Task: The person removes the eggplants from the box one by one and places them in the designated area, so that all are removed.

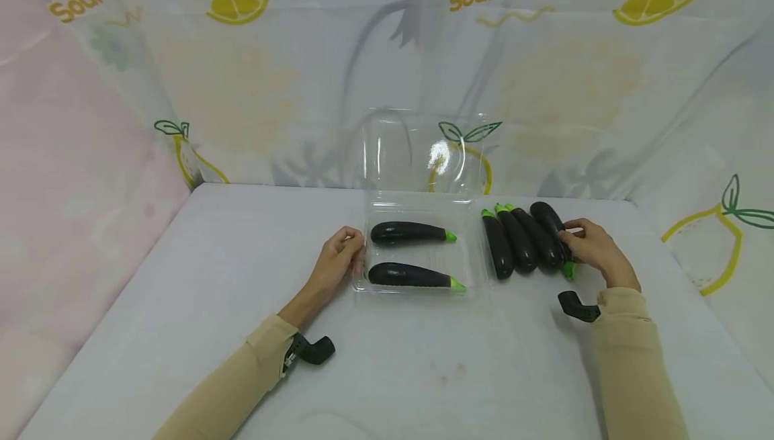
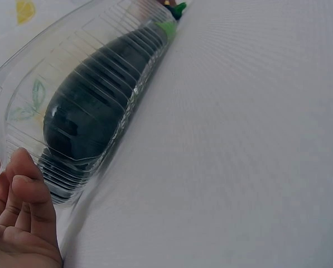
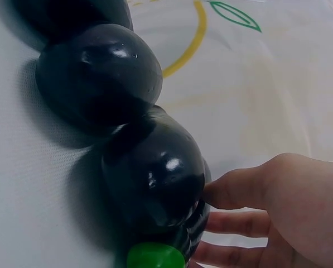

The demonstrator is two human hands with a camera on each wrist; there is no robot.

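Observation:
Two dark eggplants, one farther back (image 1: 408, 232) and one nearer (image 1: 411, 275), lie in a clear plastic clamshell box (image 1: 471, 252) with its lid (image 1: 399, 151) raised at the back. My left hand (image 1: 338, 255) holds the box's left side; in the left wrist view the fingers (image 2: 29, 190) curl at its ribbed corner. To the box's right lie several more eggplants side by side. The rightmost eggplant (image 1: 546, 217) has its green stem toward me, and my right hand (image 1: 595, 248) grips it from the right. In the right wrist view, the thumb (image 3: 239, 187) meets its dark side, fingertips partly hidden.
A white cloth covers the table (image 1: 387, 366). Behind it hangs a printed curtain (image 1: 314, 77) with lemon drawings, close to the raised lid. Dark camera mounts (image 1: 317, 350) sit on both wrists.

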